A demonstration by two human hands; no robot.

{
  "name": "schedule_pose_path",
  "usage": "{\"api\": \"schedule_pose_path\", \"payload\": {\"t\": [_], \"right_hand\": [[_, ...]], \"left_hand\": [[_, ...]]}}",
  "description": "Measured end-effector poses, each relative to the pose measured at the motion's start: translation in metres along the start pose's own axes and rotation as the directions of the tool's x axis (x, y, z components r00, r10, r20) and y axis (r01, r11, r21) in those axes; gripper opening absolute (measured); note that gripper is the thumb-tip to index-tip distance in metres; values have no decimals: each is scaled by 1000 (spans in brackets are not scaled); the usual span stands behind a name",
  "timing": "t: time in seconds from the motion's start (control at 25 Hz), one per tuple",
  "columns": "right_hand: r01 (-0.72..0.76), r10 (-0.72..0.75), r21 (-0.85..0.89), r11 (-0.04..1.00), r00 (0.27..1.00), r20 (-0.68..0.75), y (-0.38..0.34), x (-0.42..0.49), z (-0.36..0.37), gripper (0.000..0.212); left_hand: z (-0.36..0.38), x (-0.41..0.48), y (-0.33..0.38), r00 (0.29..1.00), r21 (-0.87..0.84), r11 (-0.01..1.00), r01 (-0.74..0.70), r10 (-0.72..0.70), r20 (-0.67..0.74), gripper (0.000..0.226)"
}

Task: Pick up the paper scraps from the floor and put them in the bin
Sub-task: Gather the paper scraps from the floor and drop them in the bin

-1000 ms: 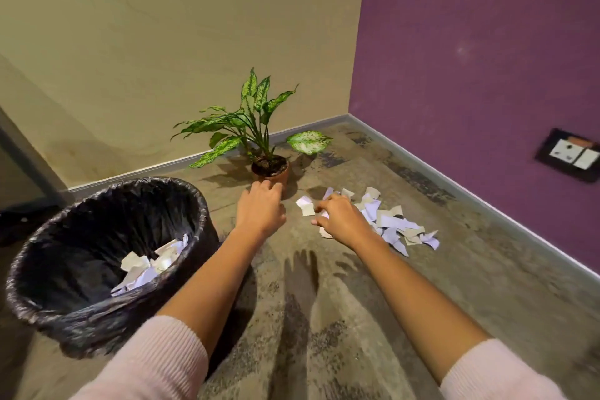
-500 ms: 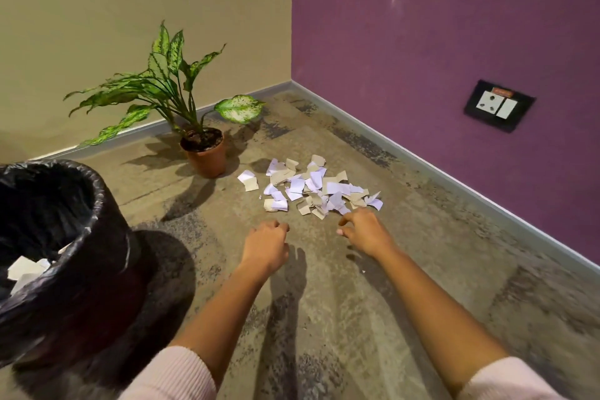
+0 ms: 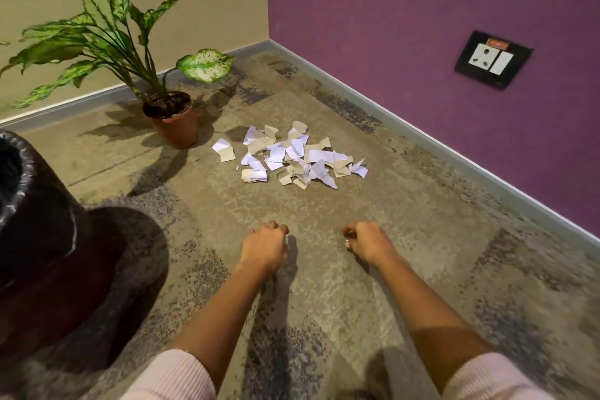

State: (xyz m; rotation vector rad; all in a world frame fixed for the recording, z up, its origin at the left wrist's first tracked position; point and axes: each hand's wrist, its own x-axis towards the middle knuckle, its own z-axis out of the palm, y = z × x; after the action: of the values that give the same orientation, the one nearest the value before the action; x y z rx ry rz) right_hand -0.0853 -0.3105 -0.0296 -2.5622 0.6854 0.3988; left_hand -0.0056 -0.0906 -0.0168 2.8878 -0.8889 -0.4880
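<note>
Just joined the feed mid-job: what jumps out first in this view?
A heap of white and tan paper scraps lies on the floor near the purple wall, right of a potted plant. The left hand and right hand hover curled short of it; the black-lined bin stands far left.

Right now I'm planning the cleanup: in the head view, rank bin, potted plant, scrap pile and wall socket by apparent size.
1. Bin, though cropped and nearest the camera, so unsure.
2. Potted plant.
3. Scrap pile.
4. Wall socket.
</note>
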Motion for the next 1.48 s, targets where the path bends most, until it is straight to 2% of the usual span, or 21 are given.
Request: {"api": "schedule_pose_path", "payload": {"t": [0.24,0.48,0.72,0.88,1.04,1.2,1.48], "right_hand": [[40,-44,-121,992,999,-29,0,2,12,31],[-46,27,-124,991,989,-148,3,6,22,19],[35,-75,-188,982,975,-211,3,4,26,17],[61,-106,-234,970,977,-184,-3,5,23,14],[78,-112,-177,981,974,-197,-25,16,20,16],[156,-169,-76,985,962,-217,-64,42,17,15],[239,-251,-76,968,920,-301,-116,100,-6,18]], "left_hand": [[6,0,-12,999,-43,999,30,-31,-18,38],[12,17,-20,1000,-32,999,30,-31,-7,37],[19,19,-26,999,-57,998,26,-27,-23,36],[17,19,-35,999,-112,993,24,-28,-32,33],[12,26,-51,997,-118,991,56,-61,-36,33],[2,42,-64,996,-59,995,78,-80,-32,36],[-18,98,-77,992,-45,994,97,-101,-78,46]]}}
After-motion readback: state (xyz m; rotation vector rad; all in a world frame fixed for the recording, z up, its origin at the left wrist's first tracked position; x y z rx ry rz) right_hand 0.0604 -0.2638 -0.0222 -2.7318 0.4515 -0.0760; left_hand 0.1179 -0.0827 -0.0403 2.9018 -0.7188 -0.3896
